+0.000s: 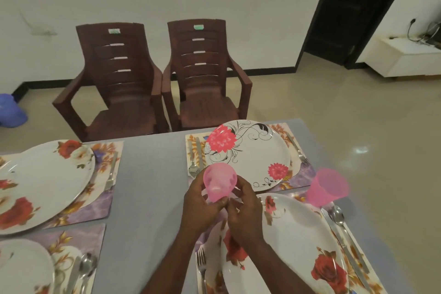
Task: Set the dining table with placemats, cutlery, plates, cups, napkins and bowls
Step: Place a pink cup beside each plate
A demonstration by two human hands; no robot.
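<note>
Head view, nearest first: on my near right lies a rose-patterned plate point(298, 246) on its placemat, with a fork point(201, 267) on its left and a knife point(346, 243) and spoon point(338, 217) on its right. On the near left, another plate point(21, 267) sits on a placemat point(69, 241) with a spoon point(87, 264) beside it.

Above the gap between the right-hand settings I hold a pink cup point(219, 182) tipped on its side, its mouth facing me. My left hand point(202, 207) grips it from below with curled fingers, and my right hand point(243, 205) pinches at its lower edge. A second pink cup point(327, 186) stands upright near the right edge of the table point(152, 174), just beyond the near plate and beside its spoon.

Farther on the right, a plate with pink flowers and black swirls point(253, 155) rests on its placemat point(303, 174), a spoon and knife on its left, a fork point(299, 150) on its right. On the far left sits a large rose plate point(45, 181) with a fork point(111, 172) on its right.

Beyond the table stand two brown plastic chairs point(157, 79) against a white wall, with a dark doorway point(350, 12) at the far right.
</note>
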